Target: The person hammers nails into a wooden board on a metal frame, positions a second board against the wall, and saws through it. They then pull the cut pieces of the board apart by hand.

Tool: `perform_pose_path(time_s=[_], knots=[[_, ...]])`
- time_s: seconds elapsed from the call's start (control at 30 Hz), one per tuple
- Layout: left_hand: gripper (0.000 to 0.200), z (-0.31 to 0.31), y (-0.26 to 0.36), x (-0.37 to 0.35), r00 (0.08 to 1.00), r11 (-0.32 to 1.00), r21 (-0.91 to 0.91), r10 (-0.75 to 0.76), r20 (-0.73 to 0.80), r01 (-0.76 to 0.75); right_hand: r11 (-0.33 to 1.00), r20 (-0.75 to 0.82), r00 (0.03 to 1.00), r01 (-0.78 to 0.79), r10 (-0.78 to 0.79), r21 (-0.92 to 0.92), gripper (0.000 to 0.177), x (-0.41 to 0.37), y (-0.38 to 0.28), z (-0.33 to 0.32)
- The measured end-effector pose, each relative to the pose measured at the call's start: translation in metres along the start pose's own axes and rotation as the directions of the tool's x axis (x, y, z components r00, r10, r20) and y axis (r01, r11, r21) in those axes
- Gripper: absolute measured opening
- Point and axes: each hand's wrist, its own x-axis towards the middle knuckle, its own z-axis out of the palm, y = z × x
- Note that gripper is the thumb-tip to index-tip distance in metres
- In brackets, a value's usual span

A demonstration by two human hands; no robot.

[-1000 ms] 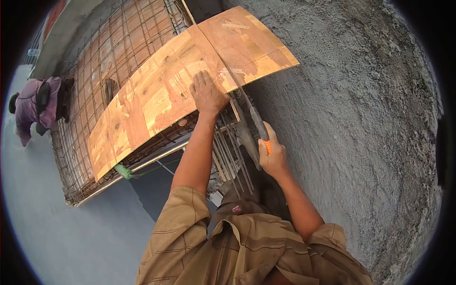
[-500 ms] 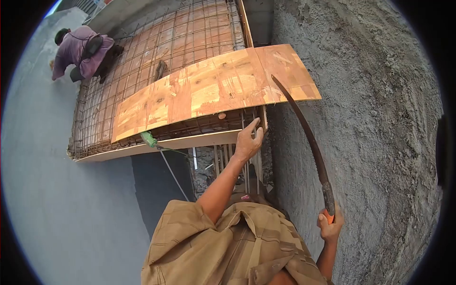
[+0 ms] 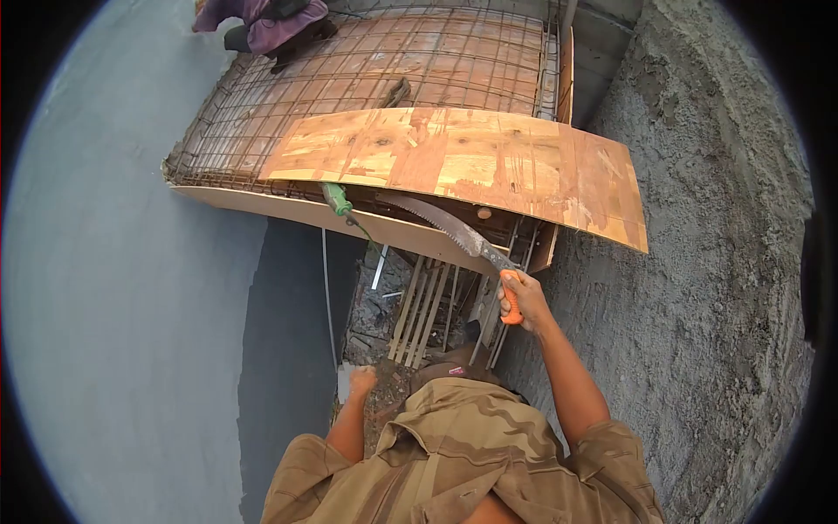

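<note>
My right hand [image 3: 526, 301] is closed around the orange grip of a curved pruning saw [image 3: 443, 224]. Its toothed blade points left, along the front edge of a long plywood sheet [image 3: 454, 157], with the tip near that edge. Down by my left side, my left hand [image 3: 361, 381] looks curled into a fist, with nothing visible in it. The plywood lies across a rebar grid [image 3: 349, 96] and its right end sticks out past the formwork. A green power tool [image 3: 336, 201] with a cord rests at the sheet's front left edge.
A person in a purple shirt [image 3: 284, 31] crouches at the upper left. A formwork board [image 3: 288, 208] runs along the front. Rough concrete wall [image 3: 690, 288] rises on the right; a smooth grey surface [image 3: 131, 306] lies left. Wooden strips [image 3: 419, 306] stand below the formwork.
My right hand has swung the saw from the right side leftward to the plywood's front edge. My left hand has left the formwork corner and dropped to my left side. The view has shifted.
</note>
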Motion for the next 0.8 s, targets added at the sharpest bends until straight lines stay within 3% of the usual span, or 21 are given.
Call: perform_pose_path(time_s=[0.07, 0.1, 0.23, 0.27, 0.33, 0.37, 0.4, 0.47, 0.57, 0.63, 0.67, 0.7, 0.73, 0.77, 0.8], knots=[[0.025, 0.034, -0.067, 0.014, 0.995, 0.955, 0.294, 0.016, 0.1, -0.045, 0.998, 0.041, 0.999, -0.022, 0.019, 0.05, 0.023, 0.042, 0.011, 0.007], [0.024, 0.037, -0.072, 0.002, 0.985, 0.9, 0.427, 0.013, 0.172, -0.087, 0.996, 0.057, 0.998, -0.038, 0.034, 0.075, 0.024, 0.056, 0.018, 0.008], [0.021, 0.042, -0.025, -0.036, 0.936, 0.629, 0.708, 0.096, 0.34, -0.322, 0.978, 0.007, 0.993, -0.114, 0.114, 0.175, 0.024, 0.098, 0.024, 0.018], [0.02, 0.046, -0.016, -0.042, 0.929, 0.605, 0.717, 0.119, 0.35, -0.348, 0.991, -0.016, 0.997, -0.078, 0.081, 0.107, 0.027, 0.108, 0.029, 0.016], [0.018, 0.05, 0.01, -0.041, 0.93, 0.663, 0.666, 0.139, 0.34, -0.342, 0.999, -0.078, 0.996, -0.047, 0.047, -0.005, 0.029, 0.129, 0.033, 0.014], [0.02, 0.045, 0.02, -0.034, 0.936, 0.822, 0.496, 0.116, 0.333, -0.279, 0.998, -0.12, 0.992, -0.031, 0.024, -0.058, 0.031, 0.133, 0.035, 0.012], [0.022, 0.039, 0.031, -0.028, 0.941, 0.934, 0.299, 0.094, 0.327, -0.197, 0.992, -0.129, 0.992, -0.007, -0.01, -0.128, 0.035, 0.134, 0.041, 0.01], [0.032, 0.031, 0.064, -0.008, 0.969, 0.991, 0.121, -0.081, 0.235, 0.054, 0.975, -0.206, 0.978, -0.036, -0.01, -0.218, 0.043, 0.121, 0.035, 0.016], [0.039, 0.005, 0.112, 0.027, 0.996, 0.99, -0.141, -0.014, 0.084, 0.026, 0.708, -0.234, 0.915, 0.076, -0.33, -0.702, 0.048, 0.102, 0.037, -0.011], [0.039, -0.039, 0.196, 0.026, 0.974, 0.971, -0.079, 0.224, -0.024, -0.226, 0.827, -0.234, 0.92, 0.144, -0.314, -0.544, 0.046, 0.062, -0.002, -0.026], [0.04, -0.052, 0.233, 0.03, 0.959, 0.942, -0.181, 0.279, -0.051, -0.284, 0.87, -0.228, 0.922, 0.183, -0.313, -0.457, 0.045, 0.043, -0.027, -0.036], [0.04, -0.062, 0.269, 0.033, 0.942, 0.899, -0.28, 0.326, -0.084, -0.336, 0.813, -0.267, 0.859, 0.249, -0.436, -0.526, 0.041, 0.032, -0.046, -0.053], [0.04, -0.074, 0.312, 0.029, 0.912, 0.864, -0.293, 0.396, -0.112, -0.411, 0.679, -0.297, 0.738, 0.285, -0.606, -0.676, 0.041, 0.027, -0.067, -0.074], [0.039, -0.084, 0.358, 0.025, 0.875, 0.821, -0.303, 0.464, -0.142, -0.484, 0.626, -0.355, 0.633, 0.27, -0.688, -0.732, 0.039, 0.024, -0.091, -0.096], [0.043, -0.095, 0.401, 0.022, 0.802, 0.791, -0.138, 0.581, -0.141, -0.597, 0.605, -0.42, 0.555, 0.2, -0.718, -0.771, 0.041, 0.03, -0.113, -0.125]])
